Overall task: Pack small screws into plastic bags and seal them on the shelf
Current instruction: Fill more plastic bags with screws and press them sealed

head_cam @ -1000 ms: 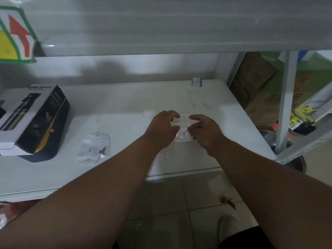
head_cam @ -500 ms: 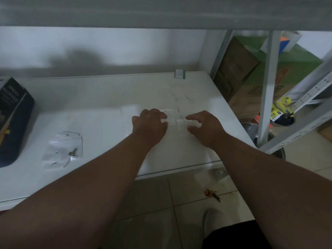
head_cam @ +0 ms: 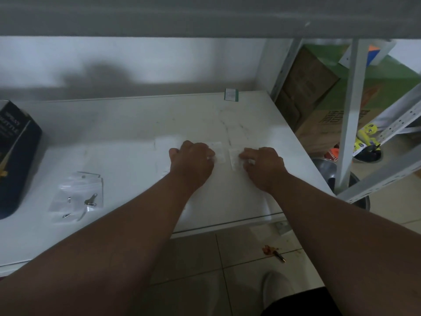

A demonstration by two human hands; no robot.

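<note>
Both of my hands are down on the white shelf (head_cam: pixel 127 137). My left hand (head_cam: pixel 192 165) has its fingers curled, with the tips on a small clear plastic bag (head_cam: pixel 217 152). A hand's width to the right, my right hand (head_cam: pixel 265 166) does the same on a second small clear bag (head_cam: pixel 234 159). The two bags lie side by side, flat on the shelf, partly hidden by my fingers. Any screws inside them cannot be made out. A loose pile of clear bags with small screws (head_cam: pixel 77 197) lies at the left front.
A dark box (head_cam: pixel 16 156) stands at the far left. A small green-edged card (head_cam: pixel 231 95) leans at the back. The upper shelf (head_cam: pixel 205 17) hangs low overhead. At the right are a shelf post (head_cam: pixel 350 124), cardboard boxes (head_cam: pixel 316 96) and a metal bowl (head_cam: pixel 325 169).
My hands came down from holding a bag above the shelf to resting on it, then moved apart. Two bags now lie separately under my fingers. The view shifted to the right.
</note>
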